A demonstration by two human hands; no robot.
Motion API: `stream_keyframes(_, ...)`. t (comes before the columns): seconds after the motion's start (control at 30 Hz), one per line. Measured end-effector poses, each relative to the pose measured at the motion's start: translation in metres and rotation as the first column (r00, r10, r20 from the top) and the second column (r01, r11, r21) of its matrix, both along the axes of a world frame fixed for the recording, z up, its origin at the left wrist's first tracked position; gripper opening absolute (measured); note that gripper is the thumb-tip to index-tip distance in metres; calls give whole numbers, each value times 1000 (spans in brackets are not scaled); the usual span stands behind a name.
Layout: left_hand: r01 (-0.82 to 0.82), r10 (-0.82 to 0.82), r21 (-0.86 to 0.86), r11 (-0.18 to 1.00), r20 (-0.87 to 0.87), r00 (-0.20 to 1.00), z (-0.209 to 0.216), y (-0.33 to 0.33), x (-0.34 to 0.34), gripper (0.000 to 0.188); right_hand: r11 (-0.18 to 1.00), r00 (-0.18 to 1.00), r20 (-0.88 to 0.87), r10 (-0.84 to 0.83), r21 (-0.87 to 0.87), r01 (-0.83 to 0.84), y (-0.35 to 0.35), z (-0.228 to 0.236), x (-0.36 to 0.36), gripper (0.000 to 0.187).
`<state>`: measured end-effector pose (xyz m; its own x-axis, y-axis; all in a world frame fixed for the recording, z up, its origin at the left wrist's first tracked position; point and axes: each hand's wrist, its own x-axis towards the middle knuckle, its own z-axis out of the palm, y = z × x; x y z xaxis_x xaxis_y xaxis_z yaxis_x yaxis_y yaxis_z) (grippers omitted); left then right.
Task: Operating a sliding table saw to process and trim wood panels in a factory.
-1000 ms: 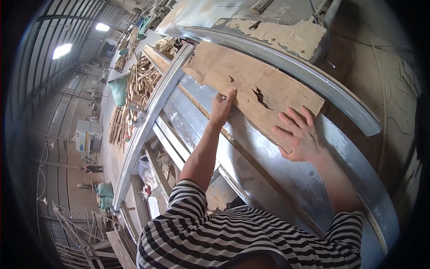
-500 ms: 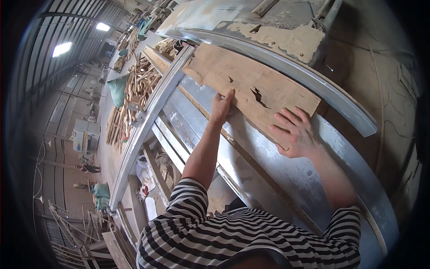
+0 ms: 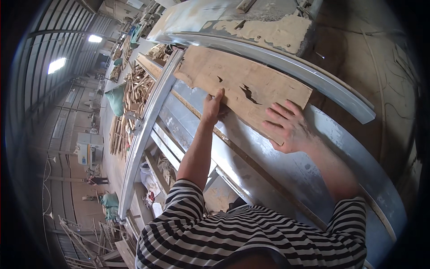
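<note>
A wide wooden board (image 3: 273,83) lies flat on the grey metal machine table (image 3: 331,130). Two dark, jagged holes mark its face, and its left end is uneven. Its far long edge runs along a shiny metal fence (image 3: 313,71). My left hand (image 3: 212,106) grips the near edge around the middle, thumb on top and the other fingers mostly hidden at the edge. Spread over the board's right end, my right hand (image 3: 289,125) presses flat with its fingers apart.
A metal rail (image 3: 150,121) crosses at the left end of the table. Beyond it are heaps of wood offcuts (image 3: 136,92) and a green sack (image 3: 115,102). Past the fence stands a machine bed (image 3: 268,38) coated in sawdust. A distant person (image 3: 97,180) is at far left.
The whole view has shifted slightly, carrying board, fence and rail with it. Both hands keep the same places on the board; any sliding of the board is too small to tell.
</note>
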<state>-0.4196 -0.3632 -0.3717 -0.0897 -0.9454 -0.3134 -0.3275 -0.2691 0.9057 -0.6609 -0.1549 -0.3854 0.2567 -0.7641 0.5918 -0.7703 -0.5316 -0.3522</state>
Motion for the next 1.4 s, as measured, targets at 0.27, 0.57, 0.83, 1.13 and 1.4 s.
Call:
stream_keyframes(0.27,69,-69,5,998,-22,997,10,2,-5,40,999,999,32,4,-36,-3,0,-1,-2,49)
stream_keyframes(0.57,17,-18,27,999,18,1000,-14,-13,4,40,986,993,-101,54,-152,-69,-9,-18,-7,46)
stream_keyframes(0.83,97,-101,112,989,26,995,-3,-14,10,40,972,977,-210,32,-219,-79,-16,-26,-3,51)
stream_keyframes(1.13,52,-52,38,998,13,999,-8,-12,4,41,975,972,-208,108,-170,-145,-19,-25,-8,60)
stream_keyframes(1.4,50,-50,45,998,1,999,-8,-3,-6,44,966,972,-183,147,-184,-181,-21,-20,-14,59)
